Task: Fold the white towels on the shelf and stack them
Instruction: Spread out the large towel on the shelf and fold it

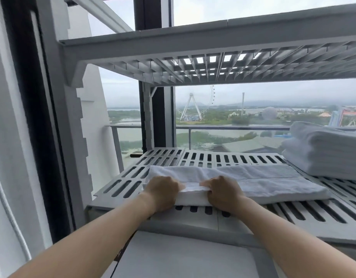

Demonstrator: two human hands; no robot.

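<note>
A white towel [259, 182] lies folded into a long flat band across the slotted white shelf [203, 158]. My left hand [163, 192] and my right hand [222, 192] both grip its near left end, knuckles up, fingers curled around the layered edge. The two hands sit close together with a short stretch of towel between them. At the right end of the shelf stands a stack of folded white towels [329, 149], apart from the towel I hold.
An upper slotted shelf [213, 65] hangs low over the work area. The shelf's post [72, 127] stands at the left. Behind the shelf is a window with a balcony rail. A white flat surface [183, 257] lies below the shelf's front edge.
</note>
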